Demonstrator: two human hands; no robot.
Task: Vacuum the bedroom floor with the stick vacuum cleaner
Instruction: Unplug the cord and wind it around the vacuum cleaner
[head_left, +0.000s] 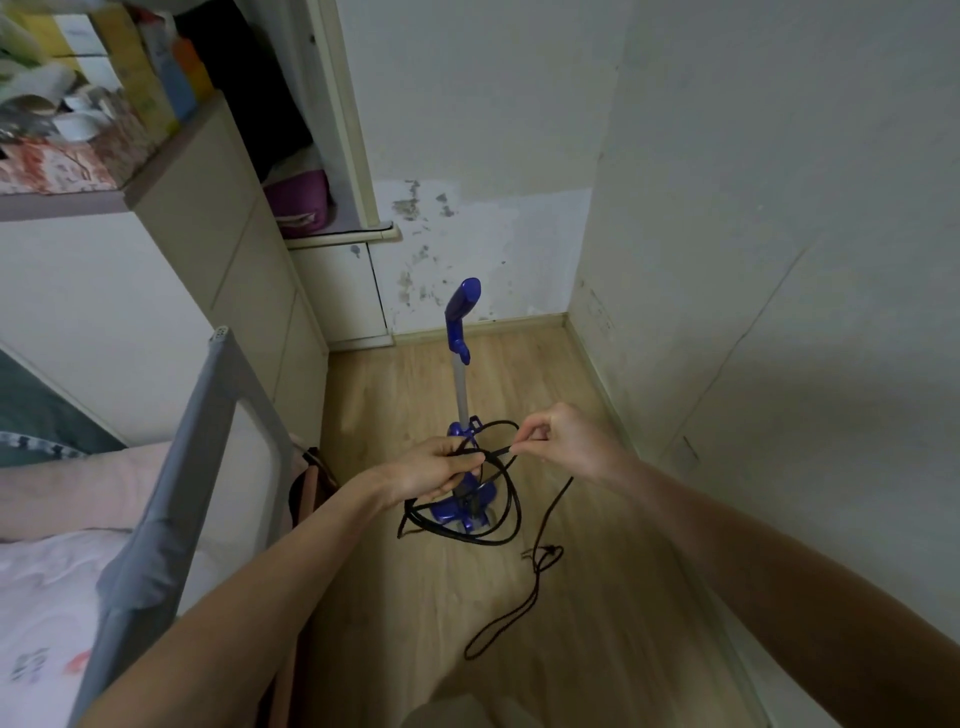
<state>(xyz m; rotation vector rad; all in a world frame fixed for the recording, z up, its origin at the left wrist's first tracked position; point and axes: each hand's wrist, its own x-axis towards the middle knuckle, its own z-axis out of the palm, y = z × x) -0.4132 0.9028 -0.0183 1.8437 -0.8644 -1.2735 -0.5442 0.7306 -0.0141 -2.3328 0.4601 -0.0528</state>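
Left hand (439, 467) grips looped black cord (498, 525); right hand (558, 441) pinches it, centre frame, before the upright blue stick vacuum (460, 364) on wood-plank floor (597, 649).

Wooden floor (597, 649) carries upright blue stick vacuum (462, 384), loose black cord (524, 613) trailing beside it

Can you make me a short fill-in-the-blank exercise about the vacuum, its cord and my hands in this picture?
1. The stick vacuum stands upright on the ____ floor.
2. The left hand holds loops of the ____ power cord.
3. The right hand ____ one strand of the cord.
4. The vacuum's handle is coloured ____.

Missing words: wooden; black; pinches; blue
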